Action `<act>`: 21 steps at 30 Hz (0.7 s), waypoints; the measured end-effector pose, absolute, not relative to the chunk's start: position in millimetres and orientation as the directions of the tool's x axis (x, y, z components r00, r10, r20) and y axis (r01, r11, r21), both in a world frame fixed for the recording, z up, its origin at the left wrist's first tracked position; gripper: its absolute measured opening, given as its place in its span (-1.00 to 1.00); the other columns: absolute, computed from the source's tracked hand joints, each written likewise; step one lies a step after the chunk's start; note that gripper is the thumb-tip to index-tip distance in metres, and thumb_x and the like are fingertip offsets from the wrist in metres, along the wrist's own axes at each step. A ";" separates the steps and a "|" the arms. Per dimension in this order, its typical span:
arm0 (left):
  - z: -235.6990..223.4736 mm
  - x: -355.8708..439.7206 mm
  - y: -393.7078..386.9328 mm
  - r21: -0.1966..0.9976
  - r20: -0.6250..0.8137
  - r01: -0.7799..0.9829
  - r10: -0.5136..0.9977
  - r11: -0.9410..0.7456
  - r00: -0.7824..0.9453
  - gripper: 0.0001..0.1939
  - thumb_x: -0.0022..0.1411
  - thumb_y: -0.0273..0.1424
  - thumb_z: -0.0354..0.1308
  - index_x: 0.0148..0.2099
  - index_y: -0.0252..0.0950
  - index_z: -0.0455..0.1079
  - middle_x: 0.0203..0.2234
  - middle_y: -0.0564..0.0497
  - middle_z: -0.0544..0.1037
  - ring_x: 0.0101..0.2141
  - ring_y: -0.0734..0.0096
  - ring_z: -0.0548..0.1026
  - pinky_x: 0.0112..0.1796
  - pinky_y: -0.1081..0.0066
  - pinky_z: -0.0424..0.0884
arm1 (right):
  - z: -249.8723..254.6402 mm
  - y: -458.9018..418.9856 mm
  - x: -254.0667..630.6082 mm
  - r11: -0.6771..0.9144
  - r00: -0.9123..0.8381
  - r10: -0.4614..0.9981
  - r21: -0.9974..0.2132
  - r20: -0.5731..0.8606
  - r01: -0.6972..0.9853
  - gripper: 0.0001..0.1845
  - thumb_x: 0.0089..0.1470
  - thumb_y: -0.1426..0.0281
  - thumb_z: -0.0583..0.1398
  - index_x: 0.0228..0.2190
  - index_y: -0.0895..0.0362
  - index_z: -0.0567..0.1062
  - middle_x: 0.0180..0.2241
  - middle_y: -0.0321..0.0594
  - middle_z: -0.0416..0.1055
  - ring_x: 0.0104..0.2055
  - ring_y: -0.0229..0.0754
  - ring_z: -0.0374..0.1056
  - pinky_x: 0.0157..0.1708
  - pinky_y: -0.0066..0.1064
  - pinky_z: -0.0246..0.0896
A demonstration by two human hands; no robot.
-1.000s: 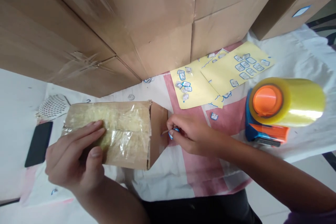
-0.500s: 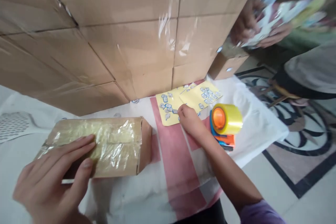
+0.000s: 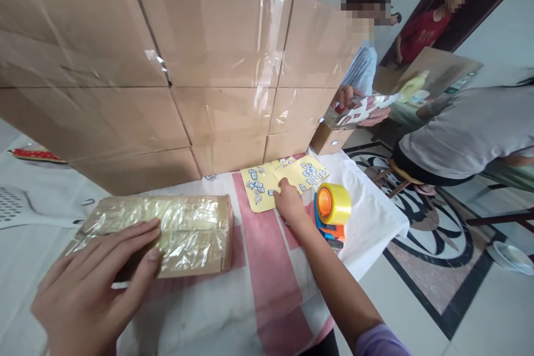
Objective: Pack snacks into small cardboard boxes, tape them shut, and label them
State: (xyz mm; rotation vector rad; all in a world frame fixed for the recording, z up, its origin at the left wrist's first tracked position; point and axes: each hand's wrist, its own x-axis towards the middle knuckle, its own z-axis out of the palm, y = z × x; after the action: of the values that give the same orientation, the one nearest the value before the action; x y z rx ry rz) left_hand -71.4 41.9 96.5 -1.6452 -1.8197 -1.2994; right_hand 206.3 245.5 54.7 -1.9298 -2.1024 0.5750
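My left hand (image 3: 100, 278) lies over a cardboard box (image 3: 196, 233) whose top is covered with shiny clear tape; its fingers are stretched out and apart. A small white edge shows below the palm. On the yellow sheets (image 3: 261, 197), printed with small blue-and-white labels, my right hand (image 3: 288, 200) has its fingers pinched together. Whatever lies between those fingertips is hidden. Right of that hand, a roll of yellow tape (image 3: 340, 203) with an orange core sits on a blue and orange tape dispenser (image 3: 334, 233).
A wall of taped cardboard boxes (image 3: 225, 117) stands behind the sheets. A small box (image 3: 331, 139) is at its right end. To the left lies a white perforated ladle (image 3: 25, 211). A person at the right back handles a patterned package (image 3: 361, 110); another sits nearby.
The view has tilted up and swung right, bringing more of the room and people into sight. My left hand stays on the box, and my right hand stays pinched at the sheets.
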 end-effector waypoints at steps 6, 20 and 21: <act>95.7 -75.7 39.3 0.207 0.819 0.972 0.563 -0.114 -0.109 -0.78 0.29 -0.18 0.21 -0.13 -0.12 0.59 -0.21 0.06 0.73 -0.26 0.16 0.67 -0.36 0.30 0.29 | 47.5 247.1 221.3 0.153 -0.214 0.975 -0.532 -0.053 0.833 -0.78 0.27 0.53 0.07 -0.08 0.18 0.42 -0.32 -0.12 0.52 -0.27 -0.12 0.44 -0.30 -0.41 0.14; 94.5 -78.2 40.8 0.220 0.808 0.970 0.577 -0.104 -0.121 -0.80 0.27 -0.16 0.20 -0.12 -0.04 0.58 -0.20 0.12 0.73 -0.24 0.18 0.67 -0.33 0.28 0.31 | 87.0 217.7 206.4 0.540 -0.592 0.761 -0.765 0.265 0.352 -0.78 0.24 0.53 0.08 -0.14 0.13 0.47 -0.18 -0.18 0.46 -0.19 -0.19 0.35 -0.15 -0.37 0.22; 94.2 -78.0 40.3 0.230 0.804 0.968 0.580 -0.105 -0.128 -0.79 0.26 -0.16 0.21 -0.13 -0.04 0.58 -0.20 0.12 0.73 -0.24 0.17 0.67 -0.33 0.28 0.31 | 84.6 215.3 203.7 0.534 -0.615 0.744 -0.785 0.261 0.314 -0.75 0.26 0.53 0.07 -0.09 0.13 0.46 -0.17 -0.19 0.45 -0.19 -0.19 0.35 -0.15 -0.37 0.23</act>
State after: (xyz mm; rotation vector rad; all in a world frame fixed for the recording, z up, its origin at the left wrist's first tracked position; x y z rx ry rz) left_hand -78.0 40.3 94.2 -1.6948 -1.7206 -1.1365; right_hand 203.7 215.3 84.6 -0.8531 -2.1869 0.9566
